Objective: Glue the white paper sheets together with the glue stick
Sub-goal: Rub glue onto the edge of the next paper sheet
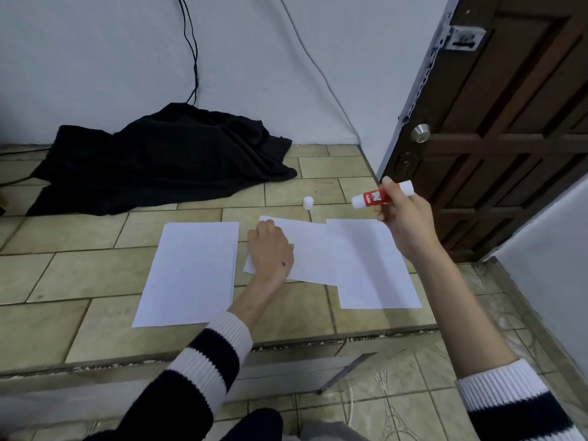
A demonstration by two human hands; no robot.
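Observation:
On the tiled floor lie two overlapping white sheets: a middle sheet (310, 249) and a right sheet (372, 265) that covers its right edge. My left hand (270, 253) presses flat on the middle sheet's left end. A separate stack of white paper (191, 272) rests to the left. My right hand (404, 218) is raised above the right sheet and holds a red and white glue stick (380, 195), uncapped, tip pointing left. The white cap (308, 202) stands on the floor behind the sheets.
A black cloth (159, 160) is heaped by the wall at the back left, with cables running up the wall. A brown wooden door (496, 122) stands at the right. A step edge (222, 351) crosses the floor in front of the sheets.

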